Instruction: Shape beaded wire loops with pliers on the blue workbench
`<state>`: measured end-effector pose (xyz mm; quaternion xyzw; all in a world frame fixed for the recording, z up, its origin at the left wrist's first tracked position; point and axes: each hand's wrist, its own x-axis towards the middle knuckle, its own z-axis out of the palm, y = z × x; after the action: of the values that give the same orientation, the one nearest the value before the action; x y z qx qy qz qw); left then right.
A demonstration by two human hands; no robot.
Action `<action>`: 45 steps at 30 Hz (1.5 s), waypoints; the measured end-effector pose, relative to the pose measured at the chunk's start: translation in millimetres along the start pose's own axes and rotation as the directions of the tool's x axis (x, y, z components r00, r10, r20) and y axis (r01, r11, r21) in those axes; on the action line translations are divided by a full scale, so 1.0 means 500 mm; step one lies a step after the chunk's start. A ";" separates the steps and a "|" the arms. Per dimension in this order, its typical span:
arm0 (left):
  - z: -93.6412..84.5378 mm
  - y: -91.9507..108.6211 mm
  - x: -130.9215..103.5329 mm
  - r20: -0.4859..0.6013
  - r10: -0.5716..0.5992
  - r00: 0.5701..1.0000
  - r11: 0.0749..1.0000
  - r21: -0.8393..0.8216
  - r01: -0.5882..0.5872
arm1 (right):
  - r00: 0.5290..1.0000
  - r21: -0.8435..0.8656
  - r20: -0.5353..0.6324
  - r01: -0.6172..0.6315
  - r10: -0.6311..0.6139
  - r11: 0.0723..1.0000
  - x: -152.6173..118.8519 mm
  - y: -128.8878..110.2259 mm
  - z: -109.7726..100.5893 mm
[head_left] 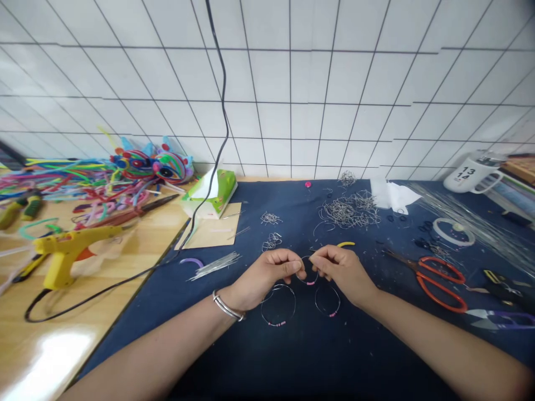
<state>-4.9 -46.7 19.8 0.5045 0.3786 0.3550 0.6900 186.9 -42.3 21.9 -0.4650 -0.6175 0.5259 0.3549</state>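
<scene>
Between my two hands is a thin wire ring with pink beads (310, 283) at its lower side. My left hand (278, 267), with a silver bangle at the wrist, pinches the ring's left side. On the other side my right hand (336, 267) is closed in a pinch on the upper right part of the wire. Two more beaded wire rings lie on the dark blue cloth (251, 356): a larger ring (277, 323) below my left hand and a smaller ring (333, 314) below my right hand. Fingertips partly hide the held wire.
Cut wires (215, 265) lie left, a tangled wire pile (349, 210) behind. Orange-handled scissors (443, 281), purple-handled scissors (501, 319) and long wires (480, 223) are right, near a mug (472, 172). Leftward are a tissue pack (221, 195), yellow glue gun (69, 250) and its black cord (121, 285).
</scene>
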 end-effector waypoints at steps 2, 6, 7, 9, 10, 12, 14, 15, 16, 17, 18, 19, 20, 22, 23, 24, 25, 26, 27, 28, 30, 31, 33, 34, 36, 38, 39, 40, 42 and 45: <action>-0.001 -0.004 0.001 -0.055 -0.001 0.998 0.999 -0.044 -0.001 | 0.999 0.120 0.028 -0.043 0.040 0.992 0.001 0.004 0.003; 0.001 -0.010 0.002 -0.121 -0.005 0.993 0.995 -0.101 -0.007 | 0.994 0.291 0.071 -0.096 0.079 0.952 -0.001 0.007 0.009; 0.003 -0.010 0.002 -0.127 0.001 0.992 0.995 -0.102 -0.014 | 0.994 0.314 0.070 -0.104 0.086 0.944 -0.002 0.007 0.011; 0.008 -0.009 -0.001 -0.137 0.023 0.990 0.995 -0.096 -0.036 | 0.993 0.345 0.058 -0.116 0.102 0.931 -0.005 0.005 0.013; 0.010 -0.008 -0.002 -0.141 0.035 0.989 0.994 -0.093 -0.049 | 0.993 0.356 0.050 -0.119 0.108 0.927 -0.006 0.005 0.014; 0.013 -0.005 -0.004 -0.146 0.056 0.988 0.993 -0.092 -0.070 | 0.993 0.373 0.039 -0.120 0.113 0.920 -0.007 0.004 0.016; 0.015 -0.003 -0.005 -0.155 0.068 0.986 0.992 -0.092 -0.083 | 0.993 0.383 0.027 -0.115 0.113 0.917 -0.007 0.003 0.018; 0.015 -0.003 -0.005 -0.159 0.071 0.985 0.992 -0.092 -0.087 | 0.993 0.384 0.020 -0.113 0.114 0.916 -0.006 0.004 0.018; 0.016 -0.002 -0.005 -0.161 0.073 0.984 0.991 -0.095 -0.089 | 0.993 0.387 0.011 -0.111 0.116 0.916 -0.005 0.005 0.018; 0.016 -0.001 -0.005 -0.157 0.073 0.985 0.991 -0.102 -0.090 | 0.993 0.391 0.002 -0.110 0.119 0.914 -0.004 0.006 0.019; 0.016 -0.001 -0.005 -0.146 0.071 0.987 0.990 -0.114 -0.088 | 0.992 0.399 -0.007 -0.110 0.124 0.910 -0.002 0.007 0.018; 0.017 0.000 -0.005 -0.130 0.067 0.989 0.988 -0.129 -0.084 | 0.991 0.408 -0.016 -0.113 0.130 0.906 -0.001 0.008 0.018; 0.018 0.001 -0.005 -0.112 0.061 0.992 0.987 -0.144 -0.077 | 0.990 0.418 -0.023 -0.116 0.138 0.901 0.001 0.009 0.018; 0.020 0.001 -0.005 -0.075 0.046 0.996 0.985 -0.161 -0.058 | 0.988 0.432 -0.026 -0.127 0.153 0.893 0.003 0.011 0.017; 0.021 0.001 -0.005 -0.061 0.040 0.997 0.986 -0.159 -0.049 | 0.987 0.435 -0.022 -0.133 0.158 0.891 0.004 0.012 0.018; 0.022 0.000 -0.005 -0.054 0.034 0.998 0.988 -0.149 -0.042 | 0.987 0.437 -0.017 -0.138 0.162 0.889 0.005 0.013 0.018; 0.021 -0.002 -0.004 -0.053 0.030 0.998 0.990 -0.136 -0.037 | 0.986 0.439 -0.012 -0.143 0.164 0.887 0.005 0.013 0.019; 0.020 -0.004 -0.003 -0.056 0.025 0.998 0.992 -0.124 -0.032 | 0.986 0.443 -0.009 -0.147 0.168 0.884 0.006 0.014 0.019; 0.019 -0.006 -0.003 -0.063 0.020 0.998 0.993 -0.116 -0.027 | 0.985 0.448 -0.004 -0.153 0.173 0.881 0.006 0.015 0.020; 0.017 -0.008 -0.002 -0.072 0.013 0.997 0.993 -0.113 -0.021 | 0.984 0.453 0.002 -0.159 0.177 0.877 0.006 0.015 0.020; 0.012 -0.011 0.000 -0.092 -0.003 0.996 0.993 -0.119 -0.008 | 0.983 0.456 0.020 -0.170 0.180 0.874 0.007 0.016 0.020; 0.010 -0.012 0.001 -0.101 -0.012 0.995 0.992 -0.129 -0.002 | 0.983 0.454 0.030 -0.174 0.180 0.874 0.007 0.016 0.020; 0.006 -0.014 0.003 -0.115 -0.027 0.993 0.988 -0.155 0.009 | 0.983 0.447 0.044 -0.176 0.176 0.877 0.006 0.015 0.019; 0.005 -0.015 0.004 -0.118 -0.033 0.993 0.986 -0.169 0.013 | 0.984 0.444 0.045 -0.174 0.172 0.879 0.006 0.015 0.019; 0.005 -0.016 0.004 -0.118 -0.040 0.992 0.981 -0.191 0.017 | 0.986 0.440 0.039 -0.162 0.162 0.883 0.006 0.015 0.019; 0.007 -0.017 0.003 -0.127 -0.036 0.991 0.980 -0.200 0.010 | 0.989 0.435 0.021 -0.143 0.149 0.889 0.006 0.015 0.019; 0.009 -0.017 0.002 -0.136 -0.031 0.990 0.979 -0.202 0.003 | 0.990 0.432 0.011 -0.133 0.143 0.892 0.006 0.015 0.019; 0.010 -0.017 0.002 -0.145 -0.023 0.989 0.980 -0.200 -0.006 | 0.990 0.429 0.003 -0.126 0.138 0.895 0.007 0.015 0.018; 0.012 -0.017 0.002 -0.156 -0.010 0.988 0.983 -0.181 -0.018 | 0.990 0.421 0.003 -0.127 0.139 0.898 0.007 0.014 0.016; 0.010 -0.013 0.004 -0.120 -0.016 0.993 0.995 -0.103 0.003 | 0.991 0.398 0.015 -0.131 0.136 0.908 0.011 0.012 0.010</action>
<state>1.3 -48.6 14.1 0.4440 0.4033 0.4007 0.6926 181.8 -38.8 14.8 -0.4276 -0.4622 0.6604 0.4091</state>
